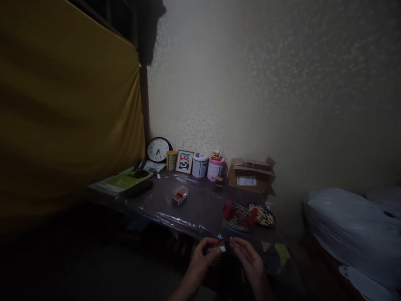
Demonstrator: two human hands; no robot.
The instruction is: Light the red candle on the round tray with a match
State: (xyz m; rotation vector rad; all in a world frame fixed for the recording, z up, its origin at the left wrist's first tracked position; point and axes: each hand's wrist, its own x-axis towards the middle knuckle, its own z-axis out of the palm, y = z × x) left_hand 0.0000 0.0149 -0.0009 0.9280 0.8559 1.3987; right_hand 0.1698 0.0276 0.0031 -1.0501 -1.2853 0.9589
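Just off the table's front edge, my left hand [204, 256] and my right hand [249, 258] come together in front of me. The left fingers pinch a small reddish-brown piece with a pale face [222, 246], its exact kind too dim to tell. Something small and dark [227, 246] sits at my right fingertips, which are pinched closed. Whether the two pieces are joined I cannot tell. Beyond the hands, a round metal tin [230, 228] holds dark and red bits. Beside it lies a speckled round lid or dish [265, 215]. A small brown block in clear plastic [179, 195] rests mid-table.
Along the wall stand a clock [158, 149], a yellow cup [171, 160], a framed panda picture [184, 161], a white tub [199, 165], a pink tub [215, 169] and an opened cardboard box [247, 181]. Plastic covers the table [200, 205]. A yellow curtain [69, 96] hangs left.
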